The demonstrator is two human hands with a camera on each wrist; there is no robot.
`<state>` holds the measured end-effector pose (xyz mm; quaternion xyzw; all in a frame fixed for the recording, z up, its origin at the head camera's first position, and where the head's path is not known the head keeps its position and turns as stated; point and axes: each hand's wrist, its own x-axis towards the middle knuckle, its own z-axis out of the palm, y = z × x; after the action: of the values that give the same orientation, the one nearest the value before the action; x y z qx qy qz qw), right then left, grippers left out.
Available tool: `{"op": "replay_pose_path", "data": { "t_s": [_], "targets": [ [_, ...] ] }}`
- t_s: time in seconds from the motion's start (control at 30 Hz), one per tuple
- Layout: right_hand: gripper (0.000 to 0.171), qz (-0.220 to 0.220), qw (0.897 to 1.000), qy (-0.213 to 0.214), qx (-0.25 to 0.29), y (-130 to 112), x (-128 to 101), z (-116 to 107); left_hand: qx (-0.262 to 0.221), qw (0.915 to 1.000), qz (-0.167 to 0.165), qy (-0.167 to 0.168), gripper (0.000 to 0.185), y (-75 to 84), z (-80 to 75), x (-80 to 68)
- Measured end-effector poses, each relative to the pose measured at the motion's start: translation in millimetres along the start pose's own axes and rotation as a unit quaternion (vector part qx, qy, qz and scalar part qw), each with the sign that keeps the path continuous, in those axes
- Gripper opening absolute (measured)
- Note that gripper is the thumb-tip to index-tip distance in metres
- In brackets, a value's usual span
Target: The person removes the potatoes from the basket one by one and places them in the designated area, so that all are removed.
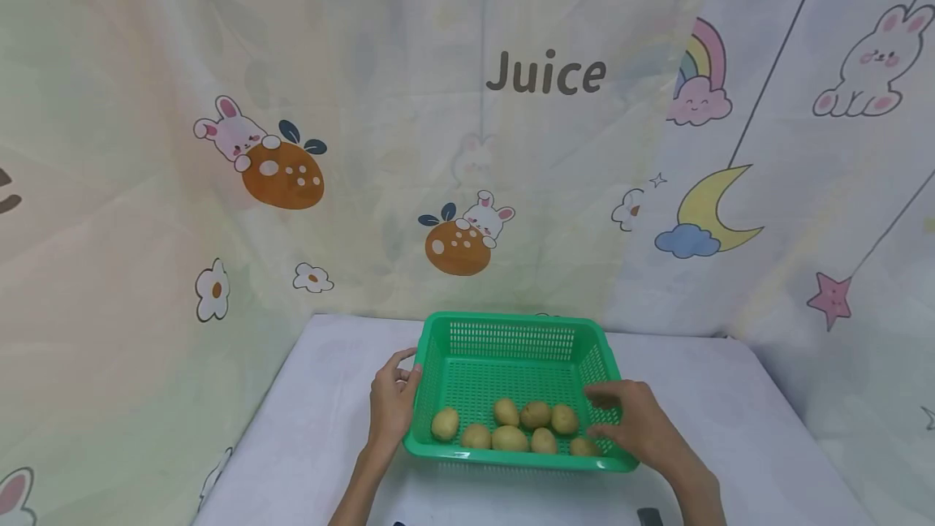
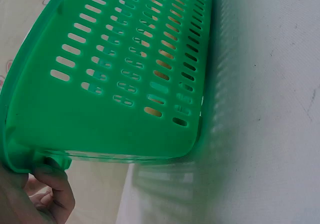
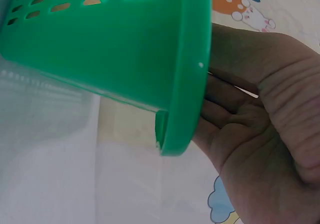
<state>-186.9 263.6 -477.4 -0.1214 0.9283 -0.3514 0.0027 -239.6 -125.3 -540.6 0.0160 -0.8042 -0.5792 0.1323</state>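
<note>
L hand [image 1: 392, 403] curled — R hand [image 1: 635, 420] loose

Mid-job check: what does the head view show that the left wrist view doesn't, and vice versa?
Only the head view shows the right hand, the potatoes in whole shapes from above, and the word Juice on the backdrop.

Only the left wrist view shows the outer face of the slotted wall up close, with pale patches through some slots.

Both share the green basket, the left hand at its rim, and the white tabletop.

Soft diffuse light, dimmer wrist views
</note>
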Motion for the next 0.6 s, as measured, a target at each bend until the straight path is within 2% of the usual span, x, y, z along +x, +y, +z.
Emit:
{"op": "replay_pose_path", "data": {
  "t_s": [0.17, 0.47, 0.6],
  "targets": [
    [0.058, 0.006, 0.999, -0.037, -0.006, -2.4, 2.5, -0.6, 0.002, 1.0000, -0.002, 0.001, 0.037, 0.1, 0.1, -0.1],
    [0.059, 0.027, 0.997, -0.069, -0.016, -10.8, 6.5, 0.6, 0.009, 0.9999, -0.005, 0.006, 0.037, 0.0, 0.3, -0.4],
    [0.054, 0.009, 0.996, -0.087, -0.014, -10.9, 8.8, 1.9, 0.009, 0.9999, -0.002, 0.005, 0.037, 0.1, 0.2, -0.1]
  ]
}}
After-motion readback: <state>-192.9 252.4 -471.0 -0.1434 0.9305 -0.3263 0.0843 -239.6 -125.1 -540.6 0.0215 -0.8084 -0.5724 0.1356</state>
